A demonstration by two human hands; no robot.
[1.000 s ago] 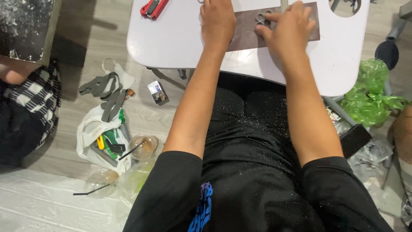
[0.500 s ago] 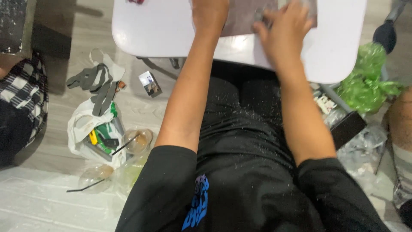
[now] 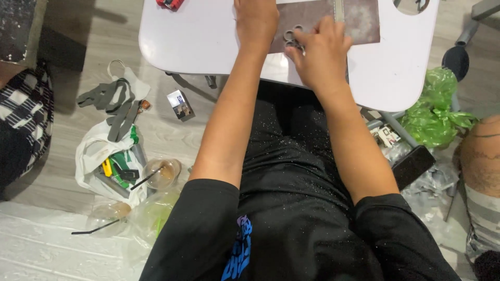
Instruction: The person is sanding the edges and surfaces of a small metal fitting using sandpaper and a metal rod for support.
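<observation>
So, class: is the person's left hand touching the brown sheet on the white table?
Touching. The head view shows the left hand pressed flat on the brown sheet, covering its left end, with no gap visible.

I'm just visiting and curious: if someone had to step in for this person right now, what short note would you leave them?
Left hand: pressed flat on the brown sheet on the white table.
Right hand: fingers on a pair of scissors at the sheet's near edge; whether it grips them is unclear.
A metal ruler lies across the sheet.
Done: sheet laid out and held down.
Left: no cut is visible in the sheet.
On the floor: a white bag of tools and plastic cups.
</observation>
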